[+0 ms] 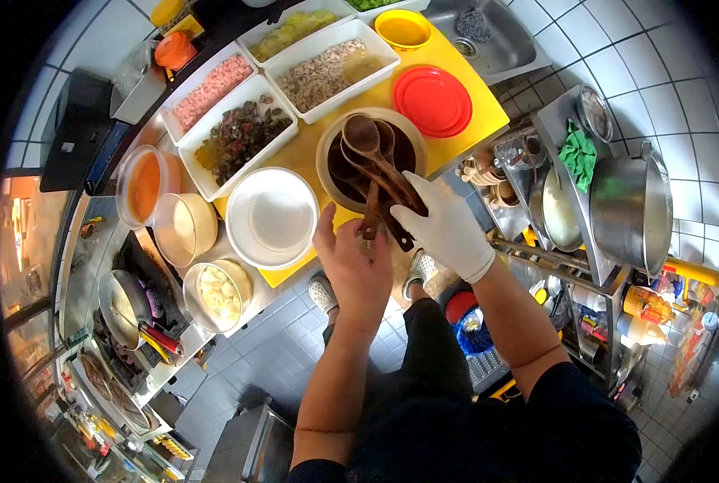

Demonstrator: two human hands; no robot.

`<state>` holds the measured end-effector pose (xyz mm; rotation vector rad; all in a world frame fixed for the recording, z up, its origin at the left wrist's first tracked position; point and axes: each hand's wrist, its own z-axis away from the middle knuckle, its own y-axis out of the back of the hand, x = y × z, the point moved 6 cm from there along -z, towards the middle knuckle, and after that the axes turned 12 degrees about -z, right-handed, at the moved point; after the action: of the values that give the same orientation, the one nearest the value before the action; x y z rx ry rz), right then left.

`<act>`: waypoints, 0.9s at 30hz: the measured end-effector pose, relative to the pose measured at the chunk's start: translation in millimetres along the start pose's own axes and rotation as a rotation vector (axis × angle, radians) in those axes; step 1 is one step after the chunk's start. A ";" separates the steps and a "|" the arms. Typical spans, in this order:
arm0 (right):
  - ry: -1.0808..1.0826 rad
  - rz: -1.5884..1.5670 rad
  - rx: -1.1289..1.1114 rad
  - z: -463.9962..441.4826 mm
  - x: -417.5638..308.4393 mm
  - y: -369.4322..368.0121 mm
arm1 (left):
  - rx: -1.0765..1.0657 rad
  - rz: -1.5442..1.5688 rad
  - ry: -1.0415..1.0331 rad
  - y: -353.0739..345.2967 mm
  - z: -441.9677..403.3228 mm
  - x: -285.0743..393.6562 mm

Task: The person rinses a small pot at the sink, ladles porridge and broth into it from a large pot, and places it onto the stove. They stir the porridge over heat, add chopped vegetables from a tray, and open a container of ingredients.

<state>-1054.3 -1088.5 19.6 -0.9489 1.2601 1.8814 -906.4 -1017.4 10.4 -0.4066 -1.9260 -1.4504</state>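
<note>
Several dark brown wooden spoons (362, 134) lean together over a round, beige-rimmed bowl (324, 161) with a dark inside. My right hand (450, 228), in a white glove, is closed around a bundle of their handles. My left hand (355, 264) is bare, its fingers closed about the end of one more wooden handle (371, 211) beside that bundle. What lies at the bottom of the bowl is hidden by the spoons. Left of the bowl stands a round white tub (271, 217); to its upper right lies a red round lid (433, 101).
White trays hold pink diced meat (213, 90), dark chunks (247, 141) and pale chopped food (321, 74). Tubs with orange sauce (143, 187) and pale pieces (218, 293) line the left. A steel sink (488, 40) is at the back; a large pot (629, 211) stands right.
</note>
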 end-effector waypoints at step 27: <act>-0.204 -0.313 0.323 141.7 156.8 66.8 | -0.203 -0.642 -0.481 -38.5 -11.6 29.7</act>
<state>-1218.4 -954.5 -45.6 -0.7140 1.1712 1.4396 -947.4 -1045.3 4.5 -0.2469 -2.4386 -2.1210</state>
